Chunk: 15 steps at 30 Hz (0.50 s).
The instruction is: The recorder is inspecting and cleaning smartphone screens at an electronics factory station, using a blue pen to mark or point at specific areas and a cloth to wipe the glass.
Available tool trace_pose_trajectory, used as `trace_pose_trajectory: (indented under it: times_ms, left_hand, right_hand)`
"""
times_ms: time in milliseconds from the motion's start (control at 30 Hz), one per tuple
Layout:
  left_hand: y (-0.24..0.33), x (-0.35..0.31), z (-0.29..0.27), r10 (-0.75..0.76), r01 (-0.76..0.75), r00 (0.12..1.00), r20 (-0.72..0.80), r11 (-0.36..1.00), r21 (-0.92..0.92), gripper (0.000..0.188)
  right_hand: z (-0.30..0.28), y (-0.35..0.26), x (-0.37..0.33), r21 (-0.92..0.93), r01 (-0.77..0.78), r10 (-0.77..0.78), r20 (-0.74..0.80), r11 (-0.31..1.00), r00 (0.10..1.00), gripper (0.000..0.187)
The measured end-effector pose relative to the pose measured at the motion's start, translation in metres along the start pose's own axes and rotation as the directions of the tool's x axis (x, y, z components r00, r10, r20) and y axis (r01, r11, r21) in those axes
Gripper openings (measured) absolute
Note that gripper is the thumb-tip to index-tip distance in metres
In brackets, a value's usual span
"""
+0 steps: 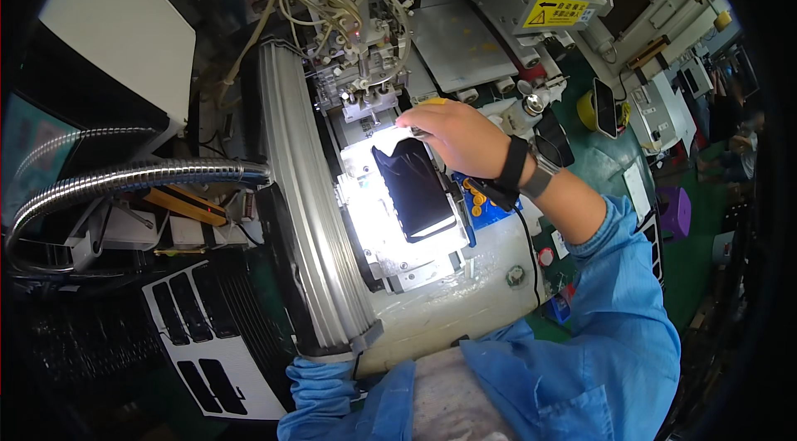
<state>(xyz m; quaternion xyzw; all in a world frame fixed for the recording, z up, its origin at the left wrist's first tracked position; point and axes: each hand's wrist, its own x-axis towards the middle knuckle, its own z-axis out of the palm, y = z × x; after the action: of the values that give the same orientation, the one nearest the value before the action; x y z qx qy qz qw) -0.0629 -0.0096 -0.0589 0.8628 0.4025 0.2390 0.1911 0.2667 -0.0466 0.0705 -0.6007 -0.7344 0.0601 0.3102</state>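
Note:
A dark, glossy phone-sized panel point(415, 190) lies on a brightly lit metal fixture point(386, 254) in the middle. My right hand point(461, 138) reaches over the panel's far end, its fingers bent and pressed together on a thin white cloth point(393, 139). That cloth lies against the panel's far left corner. Some yellow shows at the fingers, and a black band circles the wrist. My left hand is out of sight; only its blue sleeve point(320, 387) shows at the bottom, beside the near end of a ribbed metal rail point(303, 192).
Above the fixture hangs a machine head point(361, 68) with tubes and cables. A flexible metal hose point(141, 175) curves in from the left. White trays point(216, 350) with dark panels stand at lower left. A blue packet point(486, 204) with yellow pieces lies right of the fixture.

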Motion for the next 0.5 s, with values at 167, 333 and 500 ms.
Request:
trace_pose_trajectory:
  times_ms: [167, 333, 500]
  left_hand:
    - [0.002, 0.0, -0.007, -0.036, 0.035, 0.999, 0.011, 0.999, 0.026, 0.04]
    - [-0.005, 0.0, 0.004, -0.009, 0.011, 1.0, -0.025, 0.996, 0.086, 0.04]
    - [-0.003, 0.005, 0.003, -0.024, 0.026, 1.0, -0.017, 0.997, 0.069, 0.04]
  right_hand:
    - [0.02, 0.003, 0.011, -0.041, 0.008, -0.006, 0.055, 0.999, 0.998, 0.025]
    - [0.022, -0.001, -0.005, -0.142, 0.045, -0.04, 0.037, 0.989, 0.999, 0.035]
    - [0.018, -0.012, -0.018, -0.159, 0.049, -0.041, 0.052, 0.986, 0.998, 0.037]
